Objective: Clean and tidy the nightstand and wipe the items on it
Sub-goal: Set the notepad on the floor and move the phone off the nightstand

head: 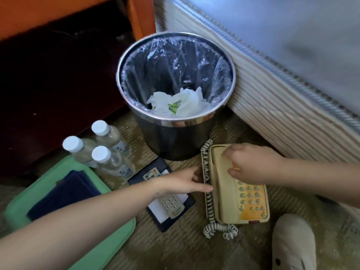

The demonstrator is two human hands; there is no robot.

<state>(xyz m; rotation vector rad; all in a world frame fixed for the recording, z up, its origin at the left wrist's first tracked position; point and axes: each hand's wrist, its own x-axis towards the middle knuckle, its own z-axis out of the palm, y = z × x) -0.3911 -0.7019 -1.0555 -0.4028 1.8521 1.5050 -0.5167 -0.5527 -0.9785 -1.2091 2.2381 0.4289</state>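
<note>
Steel bin (175, 141) near telephone (233, 195) holds crumpled tissue (187, 103).

Soft daylight, dim under nightstand (58, 14) — motion blur upper right, wide-angle bending at edges.

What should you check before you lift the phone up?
1. Right hand grips handset: ok.
2. Left hand touches the phone on its cord side, fingers straight: ok.
3. Cord free to follow: cannot tell, loops lie bunched at the near end.
4. Remote clear of phone: ok, apart.
5. Bottles upright, out of the way: ok.
6. Cloth in hand for wiping: not ok, it lies in the tray.
</note>
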